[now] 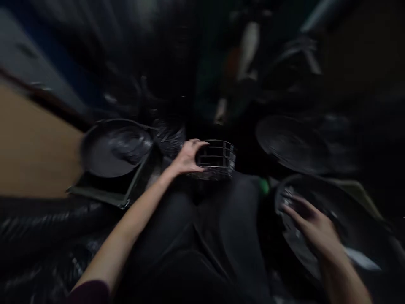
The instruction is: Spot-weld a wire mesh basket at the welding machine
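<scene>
My left hand (190,157) reaches to the middle of the view, thumb and fingers spread round the left side of a wire-frame basket (224,160) above my knees. At the lower right, my right hand (311,221) is over a large dark basin (344,211), near its left rim. Its thumb and fingers close on a small shiny thing (287,195) too blurred to name.
A round dark pan (107,154) rests above a green-edged frame (98,194) at the left. Another round dark pan (291,141) is at the right, behind the basin. A tan panel (34,147) stands far left. The surroundings are dim and blurred.
</scene>
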`<state>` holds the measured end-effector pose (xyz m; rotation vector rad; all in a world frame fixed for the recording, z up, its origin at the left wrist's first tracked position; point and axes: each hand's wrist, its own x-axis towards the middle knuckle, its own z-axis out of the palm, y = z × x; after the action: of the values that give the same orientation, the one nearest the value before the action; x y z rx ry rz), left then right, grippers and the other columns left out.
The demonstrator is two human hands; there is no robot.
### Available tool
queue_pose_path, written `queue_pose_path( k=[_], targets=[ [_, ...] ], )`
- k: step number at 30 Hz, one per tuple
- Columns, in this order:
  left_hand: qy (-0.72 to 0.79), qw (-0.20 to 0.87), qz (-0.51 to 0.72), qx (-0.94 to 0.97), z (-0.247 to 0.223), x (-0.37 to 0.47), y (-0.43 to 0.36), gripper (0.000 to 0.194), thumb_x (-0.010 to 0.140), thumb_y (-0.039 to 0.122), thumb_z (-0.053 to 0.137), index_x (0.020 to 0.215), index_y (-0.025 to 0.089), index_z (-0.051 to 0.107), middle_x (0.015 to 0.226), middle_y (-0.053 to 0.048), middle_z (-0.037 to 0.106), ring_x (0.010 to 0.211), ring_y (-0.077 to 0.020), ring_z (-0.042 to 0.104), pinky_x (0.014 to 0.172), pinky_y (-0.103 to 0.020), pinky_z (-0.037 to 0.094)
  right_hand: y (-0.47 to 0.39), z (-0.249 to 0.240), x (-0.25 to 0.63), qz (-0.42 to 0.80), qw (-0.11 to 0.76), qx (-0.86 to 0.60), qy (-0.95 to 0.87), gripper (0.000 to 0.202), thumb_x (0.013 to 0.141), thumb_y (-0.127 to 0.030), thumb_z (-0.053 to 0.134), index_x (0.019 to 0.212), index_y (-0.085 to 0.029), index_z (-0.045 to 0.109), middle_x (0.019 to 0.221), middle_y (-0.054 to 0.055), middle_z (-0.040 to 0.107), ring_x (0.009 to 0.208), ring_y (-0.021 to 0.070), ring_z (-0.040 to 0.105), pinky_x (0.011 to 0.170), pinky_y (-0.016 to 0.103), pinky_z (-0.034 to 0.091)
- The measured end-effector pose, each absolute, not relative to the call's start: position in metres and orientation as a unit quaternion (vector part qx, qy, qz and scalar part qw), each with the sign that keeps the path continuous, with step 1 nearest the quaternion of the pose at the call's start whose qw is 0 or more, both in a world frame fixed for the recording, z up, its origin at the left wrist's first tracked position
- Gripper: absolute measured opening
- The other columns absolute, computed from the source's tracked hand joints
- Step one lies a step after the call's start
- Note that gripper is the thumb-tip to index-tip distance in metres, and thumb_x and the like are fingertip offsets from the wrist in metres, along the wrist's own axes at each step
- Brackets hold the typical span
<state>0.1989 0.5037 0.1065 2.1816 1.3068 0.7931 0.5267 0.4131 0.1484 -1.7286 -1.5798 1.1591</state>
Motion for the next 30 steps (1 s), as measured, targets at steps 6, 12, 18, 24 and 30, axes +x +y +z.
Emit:
queue_pose_path(
  k=[6, 12, 18, 24, 30],
  targets=[
    [0.435, 0.165, 0.245, 0.85, 0.122, 0.215, 0.521, 0.062, 0.06, 0.035, 0.079, 0.116, 0.025, 0.056, 0.134, -0.011, 0.039, 0.126, -0.0329, 0.037, 0.107, -0.051, 0.033, 0.447, 0.149, 0.477, 0.569, 0.289, -0.544, -0.545, 0.024, 0.077, -0.034, 0.064, 0.092, -0.017, 0.068, 0.077, 0.003, 0.067, 0.061, 0.0131, 0.058, 0.055, 0.023, 0.045],
    [0.419, 0.136, 0.234, 0.867, 0.123, 0.211, 0.516, 0.062, 0.061, 0.031, 0.078, 0.118, 0.023, 0.056, 0.134, -0.013, 0.038, 0.125, -0.0332, 0.039, 0.105, -0.052, 0.036, 0.484, 0.14, 0.438, 0.206, 0.172, -0.5, -0.823, 0.035, 0.086, -0.033, 0.064, 0.118, -0.019, 0.065, 0.11, 0.007, 0.069, 0.091, 0.0222, 0.066, 0.072, 0.028, 0.049],
    [0.434, 0.183, 0.294, 0.832, 0.122, 0.205, 0.526, 0.067, 0.059, 0.032, 0.081, 0.119, 0.022, 0.054, 0.133, -0.012, 0.039, 0.128, -0.0319, 0.038, 0.107, -0.049, 0.038, 0.494, 0.139, 0.438, 0.04, 0.114, -0.424, -0.897, 0.035, 0.094, -0.023, 0.051, 0.128, -0.025, 0.059, 0.117, 0.002, 0.065, 0.082, 0.0165, 0.069, 0.055, 0.022, 0.045],
    [0.426, 0.178, 0.326, 0.825, 0.126, 0.208, 0.551, 0.068, 0.058, 0.034, 0.082, 0.119, 0.021, 0.054, 0.134, -0.013, 0.039, 0.128, -0.0315, 0.038, 0.107, -0.049, 0.038, 0.523, 0.15, 0.441, -0.026, 0.15, -0.386, -0.91, 0.032, 0.094, -0.024, 0.051, 0.123, -0.025, 0.063, 0.114, 0.001, 0.067, 0.074, 0.0155, 0.069, 0.055, 0.023, 0.047],
    [0.425, 0.182, 0.33, 0.823, 0.127, 0.21, 0.564, 0.069, 0.058, 0.033, 0.082, 0.12, 0.023, 0.054, 0.134, -0.011, 0.039, 0.128, -0.031, 0.038, 0.108, -0.05, 0.038, 0.534, 0.154, 0.444, -0.083, 0.165, -0.375, -0.908, 0.029, 0.095, -0.025, 0.05, 0.121, -0.026, 0.064, 0.114, -0.001, 0.066, 0.072, 0.0138, 0.068, 0.054, 0.022, 0.044]
  ],
)
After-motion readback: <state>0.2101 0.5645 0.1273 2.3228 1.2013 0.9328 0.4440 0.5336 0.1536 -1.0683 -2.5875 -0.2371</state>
